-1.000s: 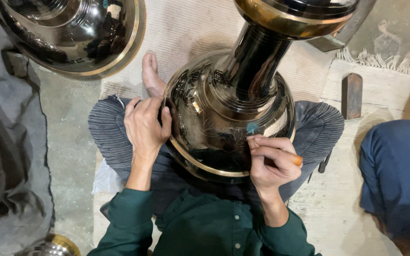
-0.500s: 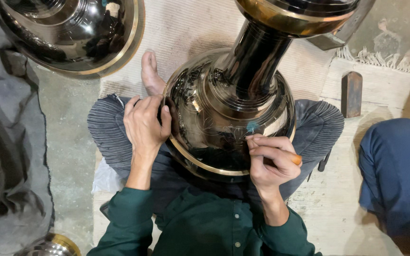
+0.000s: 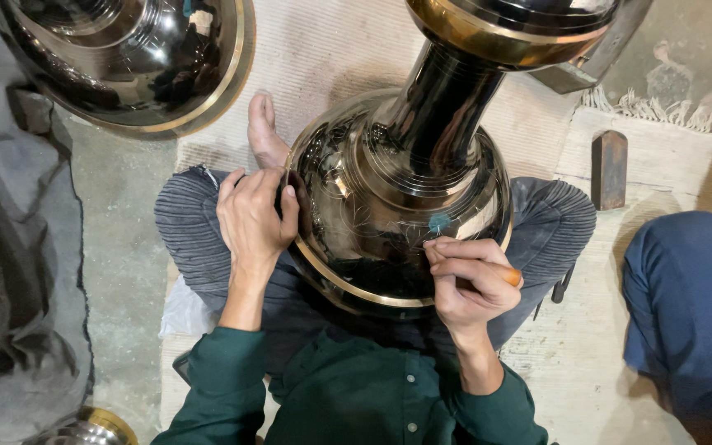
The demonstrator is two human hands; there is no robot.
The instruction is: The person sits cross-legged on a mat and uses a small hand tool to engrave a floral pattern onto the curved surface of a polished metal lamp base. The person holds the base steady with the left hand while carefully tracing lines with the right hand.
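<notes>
Resting across the person's lap, the polished brass vase (image 3: 397,206) lies between both hands. The left hand (image 3: 253,218) lies open, fingers spread flat against its bulging side. The right hand (image 3: 471,284) is curled shut around an orange-handled engraving tool (image 3: 511,276), fingertips touching the metal.

A pale woven rug (image 3: 339,58) covers the grey concrete floor (image 3: 121,272). On the rug, right of the large polished brass vase (image 3: 397,206), lies a small dark wooden block (image 3: 609,169).
</notes>
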